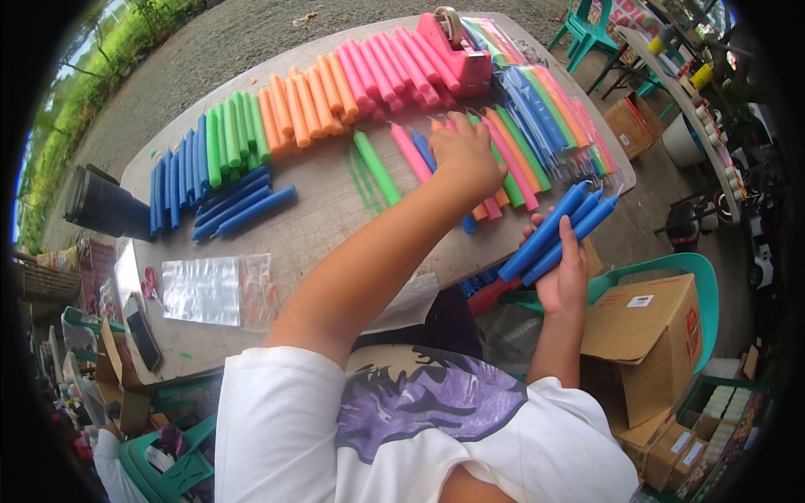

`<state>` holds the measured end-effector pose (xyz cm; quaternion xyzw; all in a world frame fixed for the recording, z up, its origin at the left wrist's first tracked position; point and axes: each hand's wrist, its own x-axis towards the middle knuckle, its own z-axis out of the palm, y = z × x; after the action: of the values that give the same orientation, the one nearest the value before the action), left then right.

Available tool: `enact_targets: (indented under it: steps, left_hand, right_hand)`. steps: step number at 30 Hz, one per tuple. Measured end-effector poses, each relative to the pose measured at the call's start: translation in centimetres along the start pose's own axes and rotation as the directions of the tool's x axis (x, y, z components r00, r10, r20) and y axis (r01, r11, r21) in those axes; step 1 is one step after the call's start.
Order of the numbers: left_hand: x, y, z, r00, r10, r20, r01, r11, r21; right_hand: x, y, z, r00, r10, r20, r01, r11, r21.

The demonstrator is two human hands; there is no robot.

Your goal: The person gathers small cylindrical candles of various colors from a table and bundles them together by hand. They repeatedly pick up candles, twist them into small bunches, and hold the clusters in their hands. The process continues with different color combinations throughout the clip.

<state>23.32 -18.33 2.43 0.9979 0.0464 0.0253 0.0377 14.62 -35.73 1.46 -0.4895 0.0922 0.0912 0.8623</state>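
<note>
Several blue candles (553,233) are in my right hand (563,281), fingers wrapped round them, off the table's right front edge. My left hand (466,159) is over a mixed row of candles on the table. Its fingers are curled down and mostly hidden behind the back of the hand, so their grip does not show. Beside it lie a pink candle (408,151) and, further left, a green candle (377,168). To its right are more green, orange and pink candles (513,163). Clear plastic packs of mixed candles (549,109) lie at the table's right end.
Along the table's far side run blue (178,184), green (233,138), orange (306,105) and pink candles (394,67), ending at a pink tape dispenser (470,65). Clear plastic bags (201,291), a phone (142,332) and a dark tumbler (105,204) lie left. A cardboard box (646,323) stands right.
</note>
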Motion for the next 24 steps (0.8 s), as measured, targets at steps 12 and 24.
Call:
enact_targets:
  steps: [12,24]
  left_hand:
    - [1.5,-2.9,-0.5,0.994,-0.054,0.093,0.085,0.921,-0.380]
    - [-13.3,5.2,-13.0,0.403,0.740,-0.538,0.305,-0.663,-0.684]
  right_hand:
    - [-0.4,0.0,-0.1,1.000,-0.001,0.011,0.001,0.999,0.037]
    - [0.6,0.0,-2.7,1.000,-0.024,0.004,0.023,0.994,0.107]
